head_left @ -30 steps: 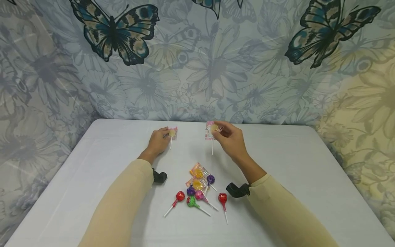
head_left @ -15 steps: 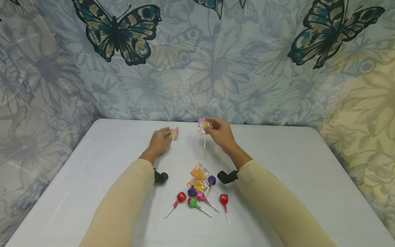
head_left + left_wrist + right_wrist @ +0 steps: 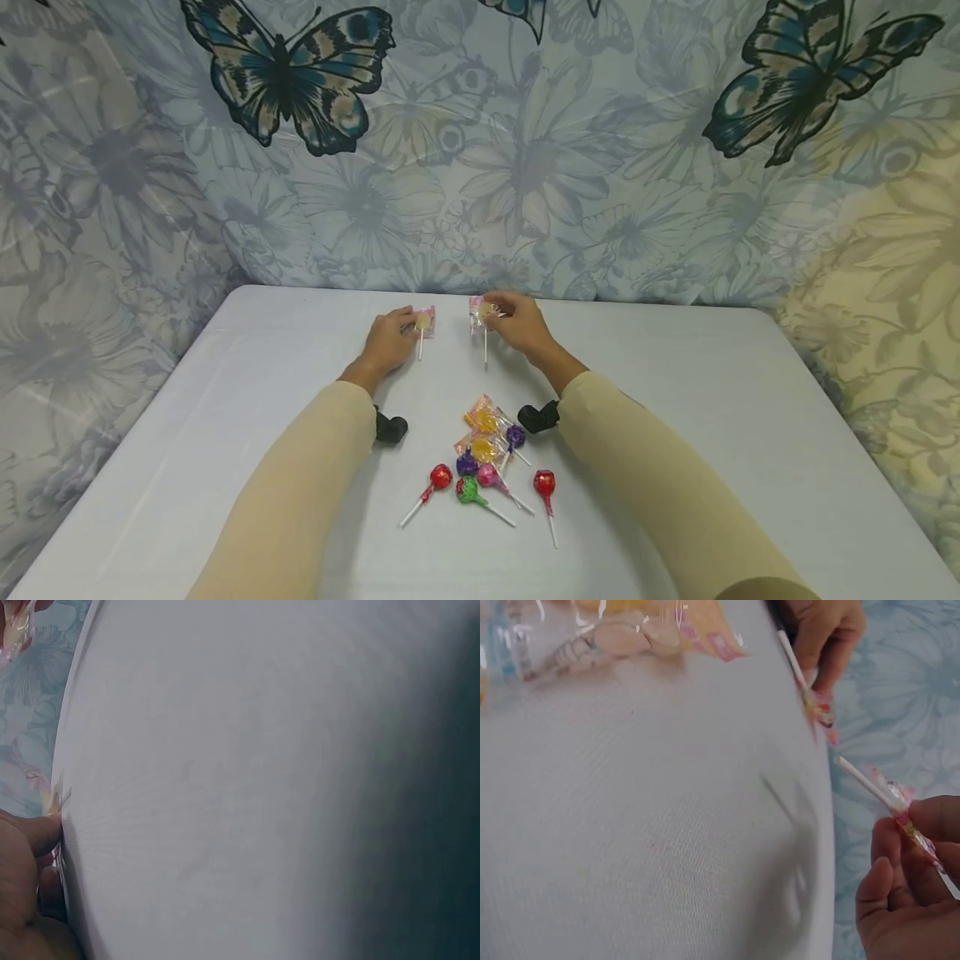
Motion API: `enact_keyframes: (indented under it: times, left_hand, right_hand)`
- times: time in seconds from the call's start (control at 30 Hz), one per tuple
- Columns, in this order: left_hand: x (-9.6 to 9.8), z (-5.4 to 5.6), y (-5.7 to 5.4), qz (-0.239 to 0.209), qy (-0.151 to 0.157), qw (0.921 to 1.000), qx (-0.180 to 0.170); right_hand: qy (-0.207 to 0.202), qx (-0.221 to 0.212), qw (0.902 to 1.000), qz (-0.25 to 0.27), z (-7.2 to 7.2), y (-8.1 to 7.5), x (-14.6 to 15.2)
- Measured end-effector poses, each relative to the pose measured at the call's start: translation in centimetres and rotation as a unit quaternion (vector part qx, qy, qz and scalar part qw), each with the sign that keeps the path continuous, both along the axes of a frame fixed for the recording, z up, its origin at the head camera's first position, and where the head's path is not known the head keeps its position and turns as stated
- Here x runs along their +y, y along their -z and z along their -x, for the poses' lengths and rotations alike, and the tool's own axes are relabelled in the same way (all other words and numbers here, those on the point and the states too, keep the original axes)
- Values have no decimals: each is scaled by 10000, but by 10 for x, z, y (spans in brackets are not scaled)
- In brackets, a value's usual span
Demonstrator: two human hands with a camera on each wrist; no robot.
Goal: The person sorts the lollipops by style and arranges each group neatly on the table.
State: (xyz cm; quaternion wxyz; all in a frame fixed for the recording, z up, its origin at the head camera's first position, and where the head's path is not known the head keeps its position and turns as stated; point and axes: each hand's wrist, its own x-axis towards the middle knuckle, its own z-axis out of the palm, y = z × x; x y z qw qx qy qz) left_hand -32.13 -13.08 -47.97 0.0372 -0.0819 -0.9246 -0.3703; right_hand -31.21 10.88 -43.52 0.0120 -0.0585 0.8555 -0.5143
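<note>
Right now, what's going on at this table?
A person's left hand and right hand each pinch a wrapped lollipop near the far edge of the white table: left lollipop, right lollipop. The two are held apart. Closer in, two orange lollipops, two purple ones, a pink one and a green one lie clustered, with a red one off to the left and another red one to the right.

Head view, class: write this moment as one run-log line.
left hand: holds wrapped lollipop; right hand: holds second lollipop; table: more lollipops, several colours
</note>
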Motion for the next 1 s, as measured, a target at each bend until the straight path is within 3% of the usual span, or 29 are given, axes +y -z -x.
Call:
enact_keyframes:
  times: [0.17,0.63,1.0]
  left_hand:
    - [-2,2,0,61,-17,9999,-121]
    - [-1,4,3,85,42,10000,-19]
    - [0,3,1,46,-22,9999,-145]
  right_hand:
    - [-21,-104,9996,-254,8,7,-5]
    - [-176,-16,9913,-1307,17,17,-11]
    - [-574,412,9691,-2363,20,25,-13]
